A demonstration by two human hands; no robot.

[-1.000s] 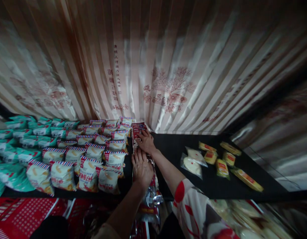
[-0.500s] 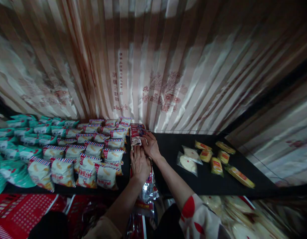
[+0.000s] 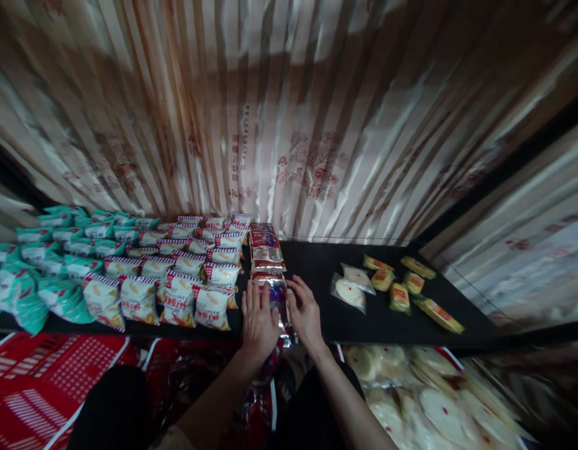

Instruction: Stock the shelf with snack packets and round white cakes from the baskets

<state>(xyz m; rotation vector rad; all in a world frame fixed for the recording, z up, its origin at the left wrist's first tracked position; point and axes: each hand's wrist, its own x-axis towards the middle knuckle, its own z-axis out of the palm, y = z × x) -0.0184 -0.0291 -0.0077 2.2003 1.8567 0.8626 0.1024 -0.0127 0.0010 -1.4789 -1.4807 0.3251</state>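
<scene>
A column of dark red and silver snack packets [image 3: 265, 242] lies on the black table, running from the curtain towards me. My left hand [image 3: 259, 320] rests flat on the near packets, fingers stretched forward. At their right edge is my right hand [image 3: 306, 310], its fingers apart and slightly bent, the tips beside the packets. Neither hand grips anything. Just left of the column stand rows of white snack bags [image 3: 212, 307] with red and blue striped tops.
Teal bags [image 3: 64, 299] fill the table's left end. Flat white rounds in clear wrap [image 3: 349, 292] and yellow packets [image 3: 400, 297] lie on the right. Below the front edge are a red basket [image 3: 49, 381] and a pile of wrapped rounds [image 3: 438, 406]. A pleated curtain [image 3: 298, 94] hangs behind.
Both hands have drawn back towards me along the packet column, uncovering its far packets. My right hand has come off the top to the right side. The view has shifted slightly.
</scene>
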